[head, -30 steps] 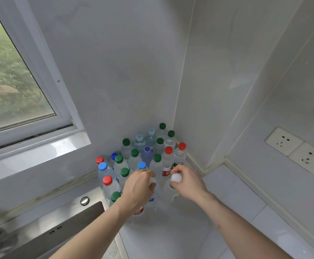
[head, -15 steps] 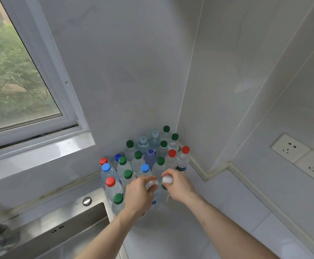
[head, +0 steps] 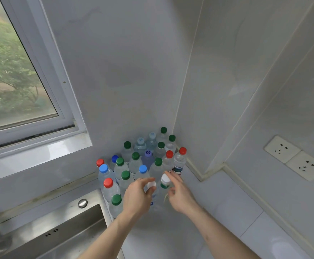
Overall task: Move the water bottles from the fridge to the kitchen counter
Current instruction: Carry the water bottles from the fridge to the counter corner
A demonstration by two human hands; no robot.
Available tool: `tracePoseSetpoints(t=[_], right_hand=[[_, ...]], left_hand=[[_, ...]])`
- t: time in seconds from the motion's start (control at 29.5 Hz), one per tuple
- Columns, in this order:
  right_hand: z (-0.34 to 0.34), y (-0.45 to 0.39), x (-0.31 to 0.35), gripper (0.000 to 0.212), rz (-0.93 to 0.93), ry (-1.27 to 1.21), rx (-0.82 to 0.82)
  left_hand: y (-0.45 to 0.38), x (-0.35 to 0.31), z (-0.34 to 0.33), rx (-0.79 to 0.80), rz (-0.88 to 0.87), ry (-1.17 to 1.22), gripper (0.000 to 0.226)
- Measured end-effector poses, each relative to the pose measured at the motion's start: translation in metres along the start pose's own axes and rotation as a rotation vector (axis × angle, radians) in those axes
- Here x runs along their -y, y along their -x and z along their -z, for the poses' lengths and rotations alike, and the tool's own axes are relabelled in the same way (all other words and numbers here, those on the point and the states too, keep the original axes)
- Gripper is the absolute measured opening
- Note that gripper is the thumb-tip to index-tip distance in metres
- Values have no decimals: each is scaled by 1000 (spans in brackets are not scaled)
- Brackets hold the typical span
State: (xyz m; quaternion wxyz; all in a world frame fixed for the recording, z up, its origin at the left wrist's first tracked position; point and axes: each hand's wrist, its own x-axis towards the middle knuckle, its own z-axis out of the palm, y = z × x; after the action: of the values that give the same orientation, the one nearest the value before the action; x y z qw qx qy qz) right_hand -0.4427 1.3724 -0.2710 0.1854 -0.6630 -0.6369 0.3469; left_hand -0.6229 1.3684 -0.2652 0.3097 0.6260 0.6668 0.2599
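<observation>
My left hand (head: 137,198) rests against a white-capped bottle (head: 151,184) at the front of the cluster, thumb and forefinger loosely bracketing the cap; whether the grip is clamped on it I cannot tell. My right hand (head: 180,195) sits just beside a second white-capped bottle (head: 165,179), fingers apart and relaxed, fingertips at the cap. Both bottles stand upright on the counter (head: 227,206), touching the water bottles (head: 143,159) packed into the back corner where the two walls meet. The sink (head: 68,227) lies along the counter's left edge, just beside the cluster. Wall sockets (head: 294,157) are mounted at the right.
</observation>
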Motion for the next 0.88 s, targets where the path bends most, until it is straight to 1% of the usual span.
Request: tracePoseSetpoints(t=[0.14, 0.27, 0.34, 0.47, 0.54, 0.71, 0.75, 0.78, 0.81, 0.88], right_hand=[[2, 25, 1, 74, 16, -100, -59], [16, 61, 0, 69, -7, -146, -86], [25, 85, -4, 66, -57, -165, -102], [46, 130, -11, 60, -91, -183, -117], [57, 151, -14, 58, -107, -177, -136], [82, 221, -34, 57, -182, -164, -239], [86, 237, -39, 57, -204, -159, -267], [94, 269, -46, 56, -242, -163, -320], [95, 273, -46, 56, -243, -158, -322], [104, 329, -57, 55, -303, -158, -431]], left_hand=[[-2, 0, 8, 9, -107, -130, 36], [13, -3, 15, 3, -211, -107, 40], [28, -5, 15, 19, -270, -97, 37], [58, -18, 15, 64, -358, -31, 31], [68, -26, 14, 107, -401, -11, 31], [98, -63, -5, 275, -532, -9, 29], [104, -71, -11, 300, -570, -8, 30], [119, -90, -25, 341, -627, 0, 31], [121, -91, -27, 355, -622, 13, 32], [150, -118, -48, 432, -688, 23, 32]])
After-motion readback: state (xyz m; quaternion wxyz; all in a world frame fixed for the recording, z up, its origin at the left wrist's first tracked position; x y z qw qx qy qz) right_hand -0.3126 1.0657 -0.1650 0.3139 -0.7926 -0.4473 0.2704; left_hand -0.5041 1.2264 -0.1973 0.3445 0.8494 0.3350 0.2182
